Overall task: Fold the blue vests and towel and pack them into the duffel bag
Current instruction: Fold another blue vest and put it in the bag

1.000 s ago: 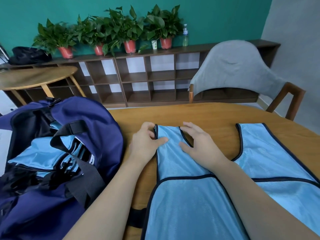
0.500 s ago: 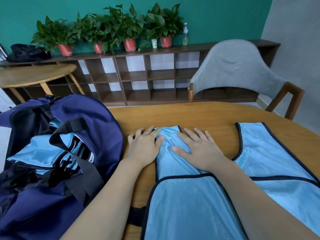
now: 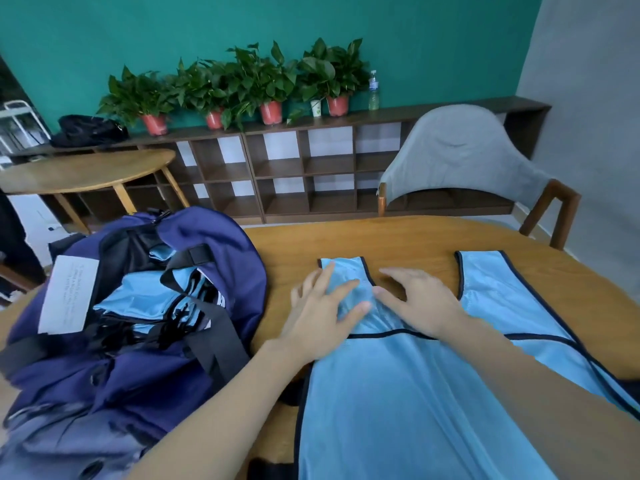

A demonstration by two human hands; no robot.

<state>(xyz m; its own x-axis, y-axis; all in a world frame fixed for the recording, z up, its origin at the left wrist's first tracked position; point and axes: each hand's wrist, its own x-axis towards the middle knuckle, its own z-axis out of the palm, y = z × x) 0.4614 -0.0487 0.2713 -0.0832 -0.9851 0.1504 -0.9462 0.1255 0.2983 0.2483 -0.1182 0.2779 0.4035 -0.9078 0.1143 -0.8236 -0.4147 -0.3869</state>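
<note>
Done: bag [image 3: 214, 258] open at table's [image 3: 398, 244] left, w/ folded blue vests already inside.
Left: vest [image 3: 398, 393] flat in front, 2nd vest [image 3: 512, 299] to its right; both unfolded. Towel: not seen.
L hand [image 3: 322, 320]: released, fingers flat on the strap.
R hand [image 3: 422, 303]: released, spread, partly on vest, grasping nothing.
Vs 0.5 s ago: hands slid apart, strap now smoothed flat.

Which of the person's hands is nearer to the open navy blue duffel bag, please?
Left. The left hand lies flat on the light blue vest's shoulder strap, just beside the navy blue duffel bag. The right hand rests farther away, beyond the left.
</note>
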